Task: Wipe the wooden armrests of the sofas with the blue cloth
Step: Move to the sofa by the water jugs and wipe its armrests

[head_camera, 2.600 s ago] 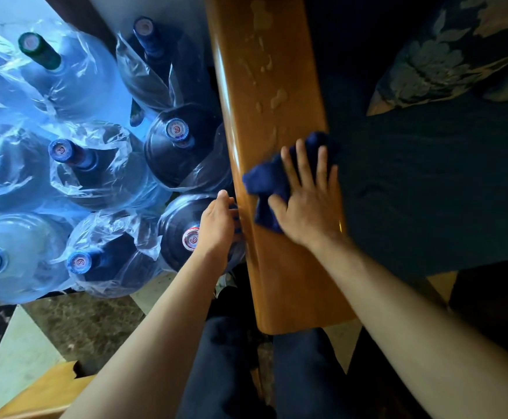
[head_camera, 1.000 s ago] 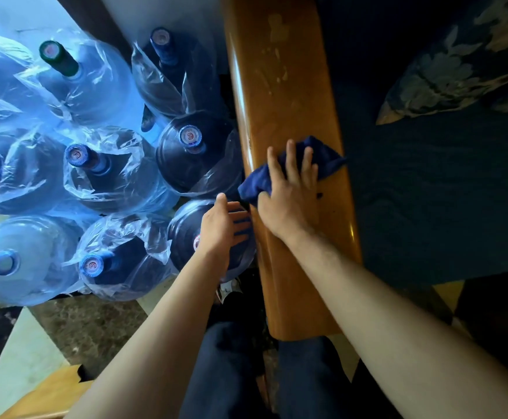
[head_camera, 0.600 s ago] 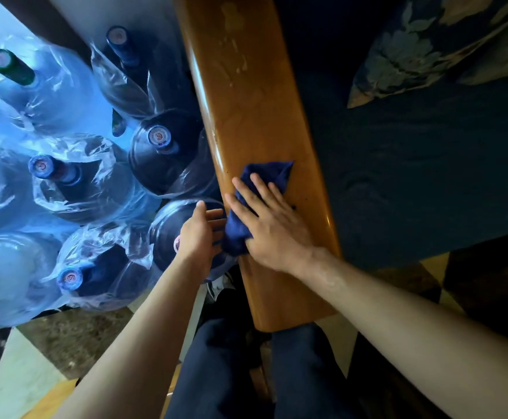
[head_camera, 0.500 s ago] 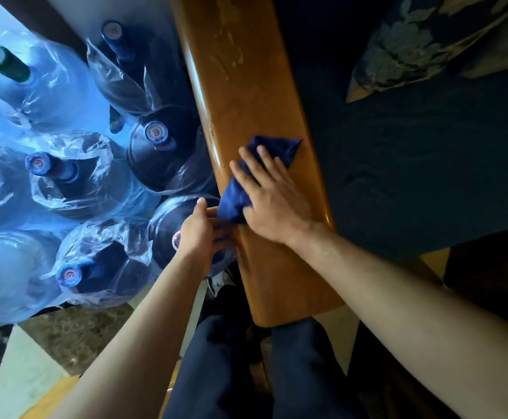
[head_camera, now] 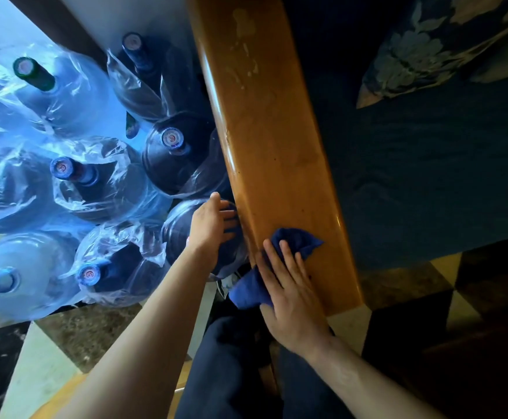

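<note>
A: Where is the cloth (head_camera: 289,246) now?

B: It lies on the armrest (head_camera: 273,152), down at the near end. One part hangs off the armrest's bottle-side edge.

A: Who has it?

B: The right hand (head_camera: 292,294). It lies flat on top of the cloth, fingers spread wide, pressing it onto the wood. It is not closed around it.

A: And the left hand (head_camera: 213,228)?

B: It is just beside the armrest, on the bottle side. It is open, and its fingers reach toward the armrest's side edge. It sits over the top of a dark bottle (head_camera: 183,234). I cannot tell if the fingers touch the wood. It holds nothing.

A: What else is beside the armrest?

B: Lots of big water bottles (head_camera: 74,182), wrapped in clear plastic bags. They stand close together on the floor (head_camera: 44,361), on the same side as the left hand.

A: And on the other side?

B: The dark blue seat (head_camera: 428,176) of the sofa. A pillow (head_camera: 446,46) with pale flowers lies on it, far from the cloth, up near the armrest's far end.

A: How does the wood look?

B: Shiny and brown. Up at the far end it has pale spots (head_camera: 243,43).

A: Where does the person stand?

B: Right at the armrest's near end. Dark trousers (head_camera: 228,373) show below the hands.
</note>
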Tool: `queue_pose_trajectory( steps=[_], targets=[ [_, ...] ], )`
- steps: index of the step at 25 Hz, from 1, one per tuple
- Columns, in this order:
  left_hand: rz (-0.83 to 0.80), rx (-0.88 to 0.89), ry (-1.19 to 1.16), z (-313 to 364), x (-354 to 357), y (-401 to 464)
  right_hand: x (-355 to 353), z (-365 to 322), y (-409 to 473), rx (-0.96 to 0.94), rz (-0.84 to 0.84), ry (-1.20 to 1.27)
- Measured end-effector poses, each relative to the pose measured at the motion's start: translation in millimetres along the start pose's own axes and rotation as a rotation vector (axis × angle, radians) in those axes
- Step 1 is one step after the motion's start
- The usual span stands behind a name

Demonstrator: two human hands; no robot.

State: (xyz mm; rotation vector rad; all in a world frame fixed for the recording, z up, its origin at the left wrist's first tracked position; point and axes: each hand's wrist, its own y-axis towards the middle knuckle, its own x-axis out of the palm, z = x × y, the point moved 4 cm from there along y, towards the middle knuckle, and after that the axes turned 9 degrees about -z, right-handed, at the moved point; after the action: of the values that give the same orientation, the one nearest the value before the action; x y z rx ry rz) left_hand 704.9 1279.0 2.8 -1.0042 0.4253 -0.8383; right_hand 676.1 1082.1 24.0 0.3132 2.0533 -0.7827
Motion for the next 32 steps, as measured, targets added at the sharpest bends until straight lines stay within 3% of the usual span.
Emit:
queue_pose_trajectory(
  steps=[3,5,10,14,18,22,29,32],
  targets=[
    [0.001,0.004,0.005,5,-8,2,-13,44,-12,-0.312,-0.161,-0.040],
    [0.000,0.000,0.018,4,-11,5,-32,71,5,-0.294,-0.108,-0.007],
    [-0.018,-0.085,-0.015,-10,-7,3,-54,71,56,0.253,0.199,0.058],
    [-0.025,-0.086,-0.059,-8,-3,3,-68,32,121,0.631,0.276,0.137],
    [-0.024,-0.025,-0.101,3,-3,5,-76,22,166,0.461,0.246,0.027],
    [0.007,-0.007,-0.173,20,-6,11,-54,25,124,0.279,0.242,-0.102],
    [0.003,0.031,-0.198,49,-13,35,-82,14,200,0.404,0.325,-0.060],
    [0.034,0.074,-0.211,68,-10,46,-81,18,195,0.333,0.381,0.033]
  ],
)
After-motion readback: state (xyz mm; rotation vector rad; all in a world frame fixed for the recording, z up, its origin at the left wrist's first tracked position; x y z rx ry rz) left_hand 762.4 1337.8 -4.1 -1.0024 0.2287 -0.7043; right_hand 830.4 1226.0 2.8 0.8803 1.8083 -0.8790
